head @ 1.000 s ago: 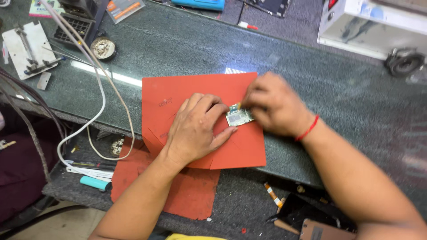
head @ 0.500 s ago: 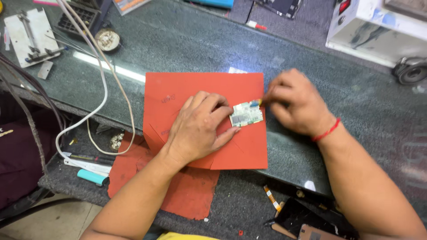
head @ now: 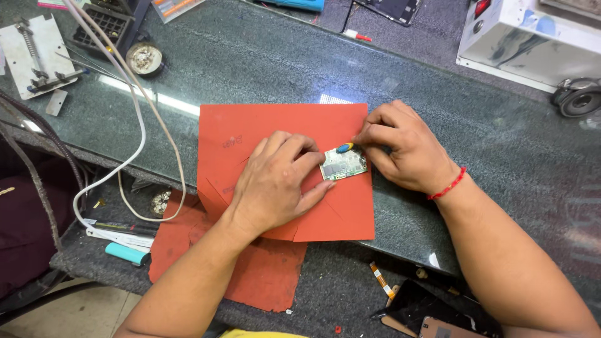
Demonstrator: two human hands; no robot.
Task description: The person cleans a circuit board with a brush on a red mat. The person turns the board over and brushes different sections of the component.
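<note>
Left hand (head: 275, 181) flat, palm down, fingers spread, right hand (head: 407, 147) curled, fingertips pinched, forearms angled inward

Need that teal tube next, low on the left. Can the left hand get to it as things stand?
Probably yes. The left hand only presses the circuit board; the teal tube lies on its side of the lower ledge, nothing covering it.

Dark phone screen (head: 395, 7), top edge

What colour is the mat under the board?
Orange-red mat, under the green board; head view.
</note>
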